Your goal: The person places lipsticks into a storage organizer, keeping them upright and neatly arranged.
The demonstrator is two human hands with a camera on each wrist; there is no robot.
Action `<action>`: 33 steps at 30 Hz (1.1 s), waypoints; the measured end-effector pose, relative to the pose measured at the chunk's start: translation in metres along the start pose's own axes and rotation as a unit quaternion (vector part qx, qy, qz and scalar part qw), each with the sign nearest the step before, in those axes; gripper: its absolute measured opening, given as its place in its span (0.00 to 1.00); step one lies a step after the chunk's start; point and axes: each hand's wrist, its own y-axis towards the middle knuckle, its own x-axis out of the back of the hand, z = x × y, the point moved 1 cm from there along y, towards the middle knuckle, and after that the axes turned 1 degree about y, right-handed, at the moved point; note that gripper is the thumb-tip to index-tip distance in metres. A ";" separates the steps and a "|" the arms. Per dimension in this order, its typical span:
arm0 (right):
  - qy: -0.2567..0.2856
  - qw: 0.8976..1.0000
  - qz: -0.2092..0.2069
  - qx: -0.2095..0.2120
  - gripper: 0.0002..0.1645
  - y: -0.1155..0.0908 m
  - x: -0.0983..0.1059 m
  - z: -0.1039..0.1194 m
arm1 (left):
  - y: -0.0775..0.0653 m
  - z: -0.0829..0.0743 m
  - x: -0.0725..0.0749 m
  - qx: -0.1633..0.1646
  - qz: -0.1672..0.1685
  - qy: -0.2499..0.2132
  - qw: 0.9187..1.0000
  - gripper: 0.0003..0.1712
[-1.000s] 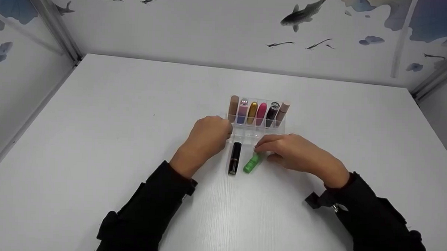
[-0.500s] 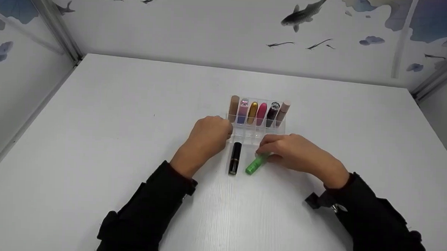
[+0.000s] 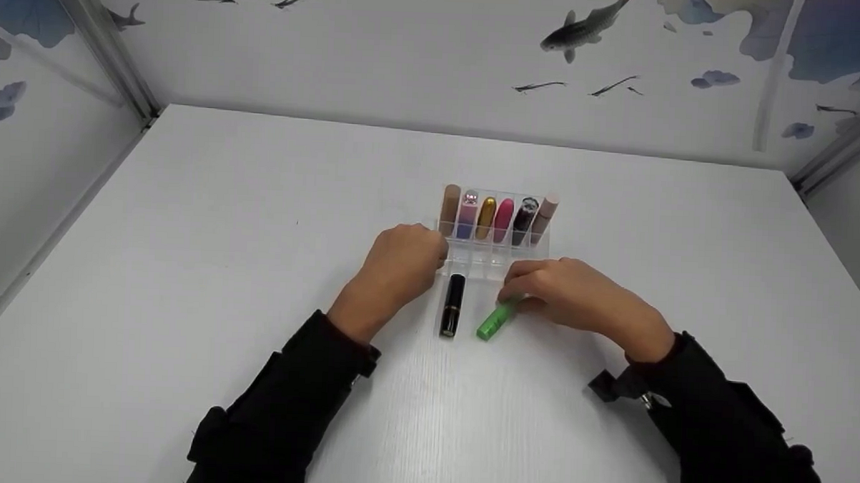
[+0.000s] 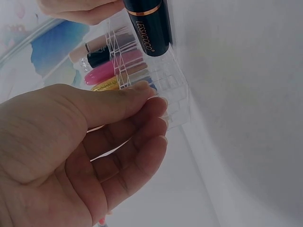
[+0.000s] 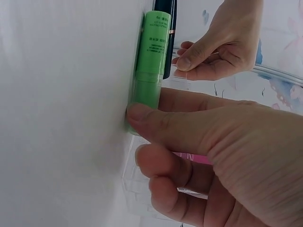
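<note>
A clear plastic lipstick organizer [image 3: 476, 254] stands mid-table with several lipsticks in its back row. My left hand [image 3: 404, 258] is at its front left corner; in the left wrist view, thumb and curled fingers [image 4: 150, 163] pinch its edge, the contact partly hidden. Before the organizer lies a black lipstick [image 3: 453, 305] with a gold band, lettered in the left wrist view. Beside it my right hand [image 3: 564, 293] holds a green lip balm tube [image 3: 495, 322] by its far end. In the right wrist view the thumb presses on the green tube, the index finger behind it.
Brown [image 3: 450, 210], pink-and-blue [image 3: 467, 214], gold [image 3: 486, 218], hot pink [image 3: 503, 220], black [image 3: 524, 221] and pale pink [image 3: 544, 218] tubes lean in the organizer's back row. White panels with painted fish [image 3: 580, 32] border the white table [image 3: 260, 193].
The green lip balm tube has shifted slightly right and toward me, with my right fingers moving right and settling around its far end. The left hand and organizer stay put.
</note>
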 end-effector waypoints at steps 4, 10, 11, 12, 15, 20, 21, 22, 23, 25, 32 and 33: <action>-0.003 1.000 -0.006 0.014 0.12 -0.001 0.000 -0.001 | -0.003 -0.004 0.009 0.001 0.013 -0.009 1.000 0.08; 0.003 1.000 -0.002 0.013 0.12 -0.001 0.001 -0.002 | -0.006 -0.006 0.014 0.004 0.019 -0.013 1.000 0.09; 0.004 1.000 -0.003 0.011 0.12 -0.001 0.002 -0.002 | -0.006 -0.006 0.015 0.003 0.018 -0.014 1.000 0.09; 0.004 1.000 -0.005 0.011 0.13 -0.001 0.003 -0.002 | -0.006 -0.006 0.015 0.002 0.017 -0.016 1.000 0.10; 0.007 1.000 -0.017 0.011 0.14 -0.001 0.004 -0.002 | -0.007 -0.006 0.015 0.001 0.018 -0.020 1.000 0.09; 0.008 0.999 -0.051 0.007 0.14 -0.002 0.007 -0.001 | -0.008 -0.006 0.017 0.002 0.024 -0.024 0.999 0.09; 0.007 0.998 -0.058 0.005 0.14 -0.001 0.007 -0.001 | -0.008 -0.006 0.017 0.001 0.025 -0.025 0.999 0.10; 0.005 0.998 -0.065 0.003 0.13 -0.001 0.008 0.000 | -0.008 -0.006 0.018 0.001 0.026 -0.026 0.999 0.10; 0.003 0.997 -0.072 0.001 0.13 -0.001 0.008 0.000 | -0.008 -0.007 0.018 0.001 0.026 -0.027 0.999 0.11; 0.000 0.996 -0.086 -0.002 0.13 -0.001 0.008 0.000 | -0.009 -0.007 0.020 0.000 0.023 -0.032 0.999 0.12; -0.019 0.989 -0.149 -0.001 0.13 -0.001 0.008 0.000 | -0.010 -0.010 0.031 -0.015 -0.018 -0.065 0.998 0.16; -0.024 0.987 -0.157 0.001 0.13 -0.001 0.007 -0.001 | -0.011 -0.011 0.033 -0.016 -0.019 -0.071 0.997 0.17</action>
